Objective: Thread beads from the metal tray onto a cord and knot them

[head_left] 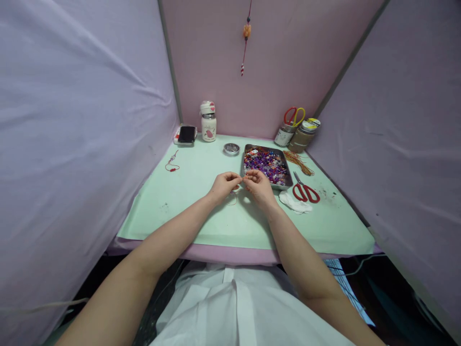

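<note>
Both hands meet over the table's middle, fingertips pinched close together. My left hand [226, 186] is closed, thumb against forefinger, and a thin looped cord [233, 198] hangs down below it. From the right, my right hand [258, 186] pinches toward the same spot, in front of the near left corner of a metal tray [288, 186] of mixed beads [268, 164]. What lies between the right fingertips is too small to make out; the cord seems to run up to the left fingers.
Red-handled scissors [305, 191], a crumpled white cloth [295, 202] and a bundle of orange cords [299, 162] lie right of the tray. A small round tin [231, 149], a bottle [209, 124] and jars [304, 137] stand behind. A red bracelet [173, 166] lies left.
</note>
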`<state>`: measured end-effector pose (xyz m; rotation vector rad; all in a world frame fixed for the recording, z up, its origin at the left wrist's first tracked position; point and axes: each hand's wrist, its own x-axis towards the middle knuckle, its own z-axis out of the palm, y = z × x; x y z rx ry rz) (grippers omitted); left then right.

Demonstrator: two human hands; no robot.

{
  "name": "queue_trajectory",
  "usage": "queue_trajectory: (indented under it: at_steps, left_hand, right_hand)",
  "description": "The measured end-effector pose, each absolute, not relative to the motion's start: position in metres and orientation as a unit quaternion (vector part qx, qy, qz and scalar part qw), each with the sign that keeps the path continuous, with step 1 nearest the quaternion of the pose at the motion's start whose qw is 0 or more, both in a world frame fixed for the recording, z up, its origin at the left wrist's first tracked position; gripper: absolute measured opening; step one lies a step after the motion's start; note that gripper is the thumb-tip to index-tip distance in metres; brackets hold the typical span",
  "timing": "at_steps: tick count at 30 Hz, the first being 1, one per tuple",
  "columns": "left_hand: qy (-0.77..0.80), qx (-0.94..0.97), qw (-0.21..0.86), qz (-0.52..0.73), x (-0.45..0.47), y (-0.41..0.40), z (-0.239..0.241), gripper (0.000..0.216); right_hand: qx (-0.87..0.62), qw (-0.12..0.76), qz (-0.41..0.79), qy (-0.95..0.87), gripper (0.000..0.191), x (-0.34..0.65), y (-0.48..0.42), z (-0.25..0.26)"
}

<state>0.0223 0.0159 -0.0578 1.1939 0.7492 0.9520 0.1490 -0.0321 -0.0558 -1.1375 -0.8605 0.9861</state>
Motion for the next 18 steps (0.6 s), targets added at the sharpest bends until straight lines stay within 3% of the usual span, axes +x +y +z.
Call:
queue_trajectory:
  at_steps: [9, 18]
  left_hand:
    - [0.324, 0.465, 0.709, 0.420, 0.020, 0.015, -0.048, 0.023]
    - [0.320, 0.476, 0.706, 0.416, 0.020, 0.016, -0.050, 0.021]
  right_hand:
    - [-0.493, 0.652, 0.435, -0.378, 0.024, 0.150, -0.030, -0.057]
    - [-0.515, 0.619, 0.394, -0.444, 0.023, 0.153, -0.032, -0.057]
